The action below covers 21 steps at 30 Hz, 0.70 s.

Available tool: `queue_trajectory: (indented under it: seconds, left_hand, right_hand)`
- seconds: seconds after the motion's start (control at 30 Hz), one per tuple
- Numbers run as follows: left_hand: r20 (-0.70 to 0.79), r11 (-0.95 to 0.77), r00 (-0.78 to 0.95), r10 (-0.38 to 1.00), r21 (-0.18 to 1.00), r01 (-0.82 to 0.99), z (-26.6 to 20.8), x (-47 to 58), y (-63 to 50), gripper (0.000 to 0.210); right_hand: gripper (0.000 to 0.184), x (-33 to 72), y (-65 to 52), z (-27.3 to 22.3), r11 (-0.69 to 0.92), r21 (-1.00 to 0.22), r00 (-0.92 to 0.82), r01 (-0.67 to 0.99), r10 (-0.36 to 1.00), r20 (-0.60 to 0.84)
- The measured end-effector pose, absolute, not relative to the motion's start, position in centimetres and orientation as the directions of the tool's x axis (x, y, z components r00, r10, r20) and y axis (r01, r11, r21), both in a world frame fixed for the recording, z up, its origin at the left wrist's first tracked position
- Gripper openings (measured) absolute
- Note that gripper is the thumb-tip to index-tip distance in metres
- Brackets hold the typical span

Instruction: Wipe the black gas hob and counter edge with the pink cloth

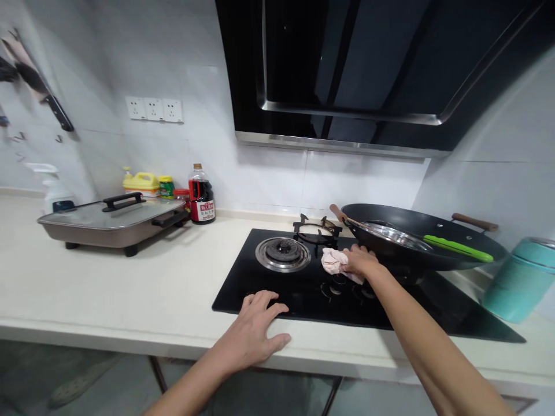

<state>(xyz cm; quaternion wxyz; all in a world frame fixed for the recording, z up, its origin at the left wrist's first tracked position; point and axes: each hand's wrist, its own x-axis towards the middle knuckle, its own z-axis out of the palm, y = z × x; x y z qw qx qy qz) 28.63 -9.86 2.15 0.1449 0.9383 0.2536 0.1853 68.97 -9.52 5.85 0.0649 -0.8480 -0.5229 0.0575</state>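
Note:
My right hand (361,261) grips a pale pink cloth (335,261) against the black glass gas hob (299,297), just behind the control knobs (335,287) and beside the wok. Part of the cloth is hidden under the fingers. Resting with fingers spread, my left hand (259,328) lies over the hob's front edge and the counter, holding nothing. The left burner (282,254) is bare. Its black pan support (318,230) sits off the burner, at the back of the hob.
A large black wok (373,245) covers the right burner, with a steel lid (396,236) and a green-handled utensil (458,248) in it. A teal canister (521,280) stands far right. Leftward are an electric griddle (117,225) and a sauce bottle (202,196). The range hood (347,69) hangs above.

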Motion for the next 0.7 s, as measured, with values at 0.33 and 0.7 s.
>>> queue_trajectory:
  seconds: [0.33, 0.7]
  left_hand:
    - [0.305, -0.833, 0.795, 0.524, 0.376, 0.406, 2.0, 28.6, -10.1, 0.045]
    - [0.307, -0.823, 0.785, 0.538, 0.394, 0.409, 1.7, 28.7, -9.9, 0.049]
  right_hand:
    - [0.066, 66.1, -9.5, 6.1, -0.487, -0.039, 0.483, 0.872, 0.872, -0.079]
    - [0.077, 58.9, -6.0, 6.2, -0.348, -0.065, 0.343, 0.935, 0.936, -0.081]
